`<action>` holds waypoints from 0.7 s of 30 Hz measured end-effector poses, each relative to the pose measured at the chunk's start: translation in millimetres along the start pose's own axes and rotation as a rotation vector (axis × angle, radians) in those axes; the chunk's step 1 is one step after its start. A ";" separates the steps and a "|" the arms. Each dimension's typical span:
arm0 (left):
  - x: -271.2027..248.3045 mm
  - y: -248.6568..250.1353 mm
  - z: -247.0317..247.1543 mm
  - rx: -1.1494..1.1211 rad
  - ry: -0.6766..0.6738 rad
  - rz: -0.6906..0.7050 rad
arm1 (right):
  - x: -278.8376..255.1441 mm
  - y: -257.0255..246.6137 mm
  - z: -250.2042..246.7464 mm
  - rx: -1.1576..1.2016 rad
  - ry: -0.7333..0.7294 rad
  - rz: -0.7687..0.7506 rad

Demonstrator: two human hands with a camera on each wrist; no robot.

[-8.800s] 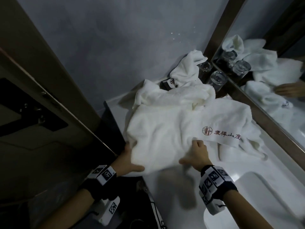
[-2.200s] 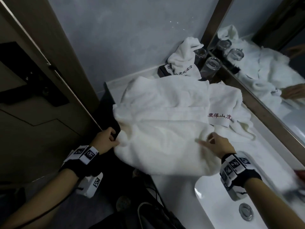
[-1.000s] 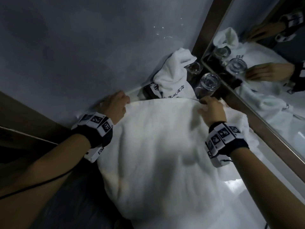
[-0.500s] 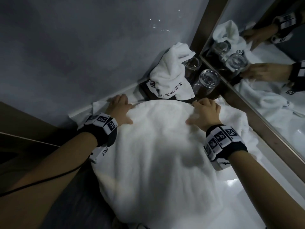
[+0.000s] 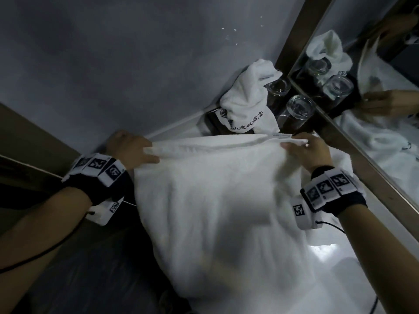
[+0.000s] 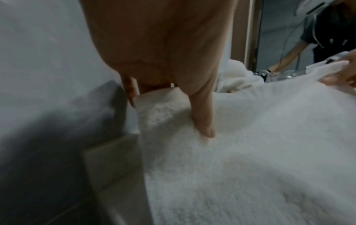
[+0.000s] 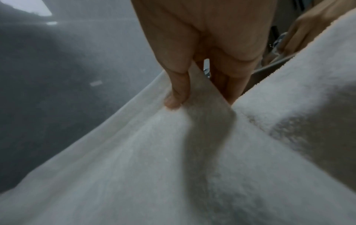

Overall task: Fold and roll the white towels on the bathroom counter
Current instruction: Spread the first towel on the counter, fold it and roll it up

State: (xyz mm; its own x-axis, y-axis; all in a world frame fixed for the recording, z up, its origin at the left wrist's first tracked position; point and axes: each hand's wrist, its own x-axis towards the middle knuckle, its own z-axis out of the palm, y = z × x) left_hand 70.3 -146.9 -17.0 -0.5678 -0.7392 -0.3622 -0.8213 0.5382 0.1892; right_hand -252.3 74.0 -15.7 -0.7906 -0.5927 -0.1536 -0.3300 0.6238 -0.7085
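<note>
A large white towel [image 5: 217,214] lies folded over the counter, its far edge lifted and stretched taut between my hands. My left hand [image 5: 136,150] pinches the far left corner, thumb on top, as the left wrist view shows with the towel [image 6: 250,152] under the left hand [image 6: 169,97]. My right hand [image 5: 303,148] pinches the far right corner; in the right wrist view the right hand [image 7: 200,94] grips a raised fold of the towel [image 7: 154,167]. A smaller white towel with dark lettering [image 5: 247,103] sits crumpled in the back corner.
Two upturned glasses [image 5: 299,109] stand on a dark tray by the small towel. A framed mirror [image 5: 374,114] runs along the right. The grey wall [image 5: 136,64] is close behind the towel. The white counter [image 5: 328,257] shows at lower right.
Half a second ago both hands lay flat on the towel's far end; now each pinches a far corner and the edge is lifted taut. Earlier the near half was folded away towards the wall.
</note>
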 end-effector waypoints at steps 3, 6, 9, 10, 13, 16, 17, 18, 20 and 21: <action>-11.8 -10.9 -3.5 -0.347 0.077 -0.020 | 2.4 -2.5 1.7 0.135 0.034 0.098; -19.6 -14.7 -0.9 -0.421 0.083 -0.047 | 4.2 -2.7 8.0 0.142 0.080 0.107; -26.0 -19.9 0.4 -0.456 0.100 -0.041 | 4.1 -6.9 10.9 0.091 0.092 0.091; -27.5 -22.4 -0.9 -0.461 0.130 -0.045 | 3.9 -8.6 11.3 0.073 0.089 0.084; -30.8 -26.2 -7.3 -0.432 0.238 -0.050 | 5.3 -13.9 12.3 -0.056 0.090 0.012; -29.4 -23.4 -15.5 -0.382 0.339 -0.051 | 8.6 -20.6 13.4 -0.050 0.146 -0.013; -28.3 -21.9 -17.4 -0.345 0.370 -0.055 | 9.8 -23.2 13.5 0.012 0.170 -0.007; -27.5 -20.6 -18.6 -0.310 0.396 -0.066 | 11.3 -25.5 13.8 0.050 0.182 -0.014; -27.6 -17.4 -19.3 -0.264 0.450 -0.083 | 11.9 -30.8 16.0 0.021 0.189 -0.060; -27.9 -15.7 -18.8 -0.231 0.469 -0.070 | 11.6 -33.2 18.5 -0.021 0.195 -0.101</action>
State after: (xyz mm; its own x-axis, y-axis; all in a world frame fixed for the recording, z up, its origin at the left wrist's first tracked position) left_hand 98.0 -142.3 7.3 -0.4312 -0.9005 0.0566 -0.8188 0.4169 0.3946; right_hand -240.9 37.0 -6.7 -0.8369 -0.5446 0.0548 -0.4218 0.5778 -0.6987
